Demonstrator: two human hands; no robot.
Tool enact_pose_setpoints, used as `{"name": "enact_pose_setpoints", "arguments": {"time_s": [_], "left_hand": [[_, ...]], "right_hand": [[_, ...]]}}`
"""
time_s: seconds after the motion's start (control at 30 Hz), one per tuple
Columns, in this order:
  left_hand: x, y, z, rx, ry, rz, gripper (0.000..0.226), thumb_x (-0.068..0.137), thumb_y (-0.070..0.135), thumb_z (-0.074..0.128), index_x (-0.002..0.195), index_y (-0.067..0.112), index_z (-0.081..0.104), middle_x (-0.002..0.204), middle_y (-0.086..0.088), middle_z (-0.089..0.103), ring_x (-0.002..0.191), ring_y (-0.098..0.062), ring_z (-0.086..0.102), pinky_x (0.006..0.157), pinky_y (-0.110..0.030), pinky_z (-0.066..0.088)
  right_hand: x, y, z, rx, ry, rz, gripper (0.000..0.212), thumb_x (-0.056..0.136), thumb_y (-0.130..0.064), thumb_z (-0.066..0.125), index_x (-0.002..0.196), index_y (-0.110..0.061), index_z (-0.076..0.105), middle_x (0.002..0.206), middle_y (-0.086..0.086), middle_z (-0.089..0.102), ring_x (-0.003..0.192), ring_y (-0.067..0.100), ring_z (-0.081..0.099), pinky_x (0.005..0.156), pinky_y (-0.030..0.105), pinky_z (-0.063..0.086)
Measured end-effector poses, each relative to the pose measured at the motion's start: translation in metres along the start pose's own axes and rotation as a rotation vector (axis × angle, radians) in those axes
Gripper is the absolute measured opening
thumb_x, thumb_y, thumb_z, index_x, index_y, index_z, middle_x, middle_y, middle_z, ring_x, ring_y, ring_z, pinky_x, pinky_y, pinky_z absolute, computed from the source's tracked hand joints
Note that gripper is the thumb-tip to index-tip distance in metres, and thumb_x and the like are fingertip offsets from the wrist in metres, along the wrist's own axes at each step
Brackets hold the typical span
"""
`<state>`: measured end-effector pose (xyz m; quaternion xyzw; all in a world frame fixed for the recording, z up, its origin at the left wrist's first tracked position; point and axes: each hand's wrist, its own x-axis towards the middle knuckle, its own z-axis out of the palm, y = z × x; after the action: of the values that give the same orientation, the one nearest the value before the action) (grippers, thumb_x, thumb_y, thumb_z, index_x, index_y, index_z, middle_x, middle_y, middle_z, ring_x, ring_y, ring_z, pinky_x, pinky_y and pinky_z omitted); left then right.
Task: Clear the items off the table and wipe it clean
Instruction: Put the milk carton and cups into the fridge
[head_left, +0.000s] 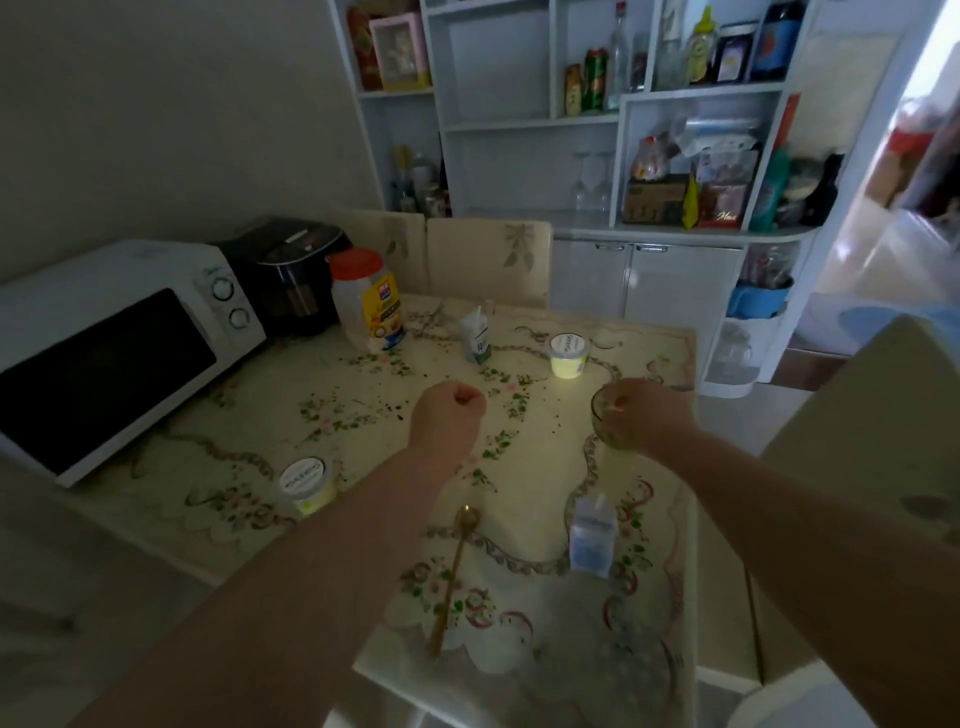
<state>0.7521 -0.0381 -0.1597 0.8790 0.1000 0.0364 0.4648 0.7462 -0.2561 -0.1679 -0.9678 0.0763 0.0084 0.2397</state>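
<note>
In the head view, the right hand (649, 415) grasps a small glass (602, 415) at the right side of the desk (545, 467), with its fingers curled over the rim from above. The glass stands upright. Whether it rests on the desk or is just lifted cannot be told. The left hand (449, 415) is clenched in a fist over the middle of the desk, and nothing shows inside it.

The next pick-up likely turns on the spoon (454, 571). It lies nearer than both hands, between the two forearms, with its long axis running near to far. Its bowl is at the far end and its handle points at the near edge. The left forearm is just beside it, so the free left hand seems better placed, though it would have to draw back toward the body.

One yoghurt pot (569, 356) stands just beyond the glass, and a second pot (306, 483) stands left of the left forearm. A pale carton (592, 535) stands near the right forearm. Dark crumbs (400, 410) are scattered far and left of the fist.

The picture is dim. The right hand covers much of the glass, so its contents cannot be made out. No wiping cloth is in view.
</note>
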Motion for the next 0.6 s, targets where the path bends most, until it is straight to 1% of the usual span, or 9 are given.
{"name": "enact_pose_setpoints", "arguments": {"time_s": [0.1,0.2,0.37,0.5,0.6], "left_hand": [[0.057,-0.005,0.008,-0.001,-0.063,-0.035,0.015,0.093,0.021,0.059,0.103,0.015,0.067,0.098,-0.003,0.068,0.089,-0.020,0.064,0.075,-0.033,0.055],[0.102,-0.010,0.019,0.023,-0.124,-0.043,0.014,0.094,0.022,0.059,0.103,0.016,0.068,0.100,-0.002,0.068,0.092,-0.019,0.063,0.084,-0.036,0.055],[0.162,-0.017,0.040,0.024,-0.212,-0.056,0.008,0.094,0.021,0.058,0.096,0.019,0.066,0.098,-0.001,0.067,0.091,-0.020,0.063,0.085,-0.038,0.055],[0.195,-0.027,0.057,0.015,-0.259,-0.071,0.010,0.094,0.021,0.058,0.098,0.016,0.066,0.097,-0.003,0.068,0.090,-0.021,0.064,0.083,-0.039,0.055],[0.214,-0.037,0.069,0.008,-0.290,-0.089,0.008,0.094,0.022,0.058,0.095,0.018,0.065,0.095,-0.001,0.068,0.089,-0.019,0.064,0.082,-0.039,0.056]], "right_hand": [[0.048,-0.016,0.013,0.010,-0.020,0.064,0.043,0.089,-0.027,0.053,0.131,-0.021,0.052,0.130,0.003,0.057,0.118,0.021,0.053,0.094,0.030,0.041],[0.090,-0.026,0.025,0.055,-0.020,0.100,0.049,0.088,-0.028,0.058,0.134,-0.017,0.049,0.132,0.005,0.055,0.119,0.023,0.052,0.095,0.032,0.041],[0.153,-0.033,0.040,0.096,-0.025,0.185,0.060,0.085,-0.028,0.064,0.139,-0.013,0.043,0.138,0.009,0.050,0.122,0.027,0.050,0.096,0.034,0.041],[0.192,-0.029,0.054,0.094,-0.044,0.247,0.070,0.080,-0.030,0.072,0.140,-0.013,0.040,0.139,0.010,0.049,0.122,0.028,0.050,0.096,0.035,0.043],[0.216,-0.026,0.065,0.103,-0.057,0.284,0.079,0.076,-0.029,0.075,0.143,-0.013,0.036,0.139,0.011,0.047,0.124,0.028,0.047,0.097,0.036,0.042]]}}
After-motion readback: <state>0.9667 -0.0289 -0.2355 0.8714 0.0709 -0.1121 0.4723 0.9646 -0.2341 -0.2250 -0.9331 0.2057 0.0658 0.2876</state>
